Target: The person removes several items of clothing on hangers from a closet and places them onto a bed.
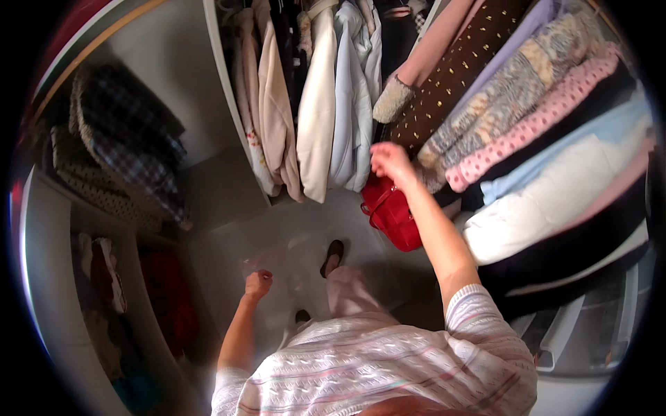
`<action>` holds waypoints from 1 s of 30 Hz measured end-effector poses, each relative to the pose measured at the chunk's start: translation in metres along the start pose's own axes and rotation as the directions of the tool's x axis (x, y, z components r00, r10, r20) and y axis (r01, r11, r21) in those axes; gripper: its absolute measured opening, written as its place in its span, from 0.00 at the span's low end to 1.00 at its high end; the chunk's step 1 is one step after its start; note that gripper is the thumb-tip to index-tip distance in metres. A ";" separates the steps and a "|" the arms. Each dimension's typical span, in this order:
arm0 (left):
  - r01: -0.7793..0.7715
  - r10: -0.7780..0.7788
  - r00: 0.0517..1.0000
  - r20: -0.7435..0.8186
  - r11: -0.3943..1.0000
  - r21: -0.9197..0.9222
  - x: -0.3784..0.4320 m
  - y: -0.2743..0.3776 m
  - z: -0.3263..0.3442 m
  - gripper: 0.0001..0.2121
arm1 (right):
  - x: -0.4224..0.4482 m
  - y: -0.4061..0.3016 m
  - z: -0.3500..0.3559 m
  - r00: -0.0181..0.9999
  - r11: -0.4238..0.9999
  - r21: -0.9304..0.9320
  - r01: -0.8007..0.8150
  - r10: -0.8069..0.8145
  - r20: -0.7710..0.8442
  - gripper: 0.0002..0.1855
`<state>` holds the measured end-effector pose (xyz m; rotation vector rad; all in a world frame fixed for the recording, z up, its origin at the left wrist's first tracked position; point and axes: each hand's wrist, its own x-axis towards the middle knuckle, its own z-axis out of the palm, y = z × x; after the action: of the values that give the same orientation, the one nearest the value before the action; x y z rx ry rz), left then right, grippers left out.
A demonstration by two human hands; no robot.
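Observation:
My right hand [390, 162] is raised beside the hanging clothes, its fingers bent and apart, with nothing seen in it. Just below it is a red bag [398, 218] with a thin strap. The brown garment with gold specks [452, 67] and a pink sleeve with a fleece cuff [394, 99] hang close by that hand. My left hand [258, 284] is low over the grey floor, its fingers curled; a small, blurred, pinkish see-through thing shows at its fingertips, and whether it is gripped is unclear. A cream garment [316, 104] and a pale blue one [351, 104] hang ahead.
On the right hang a pink dotted garment [536, 117], a white padded one [551, 197] and black ones. A white upright panel [229, 88] edges the middle section. At left are a plaid fleece-lined garment [130, 140] and shelves with red items [169, 296]. White rails stand at lower right.

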<state>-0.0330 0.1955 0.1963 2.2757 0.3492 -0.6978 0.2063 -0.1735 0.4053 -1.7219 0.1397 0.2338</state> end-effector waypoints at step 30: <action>-0.043 0.005 0.991 0.134 0.958 0.282 0.065 -0.011 -0.083 0.12 | 0.213 -0.152 -0.115 0.835 0.685 -0.686 -0.245 -0.211 -0.509 0.32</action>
<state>0.0473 0.2645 0.2021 2.4816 0.1645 -0.9322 0.4559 -0.2535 0.5190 -2.5777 0.5603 -0.2652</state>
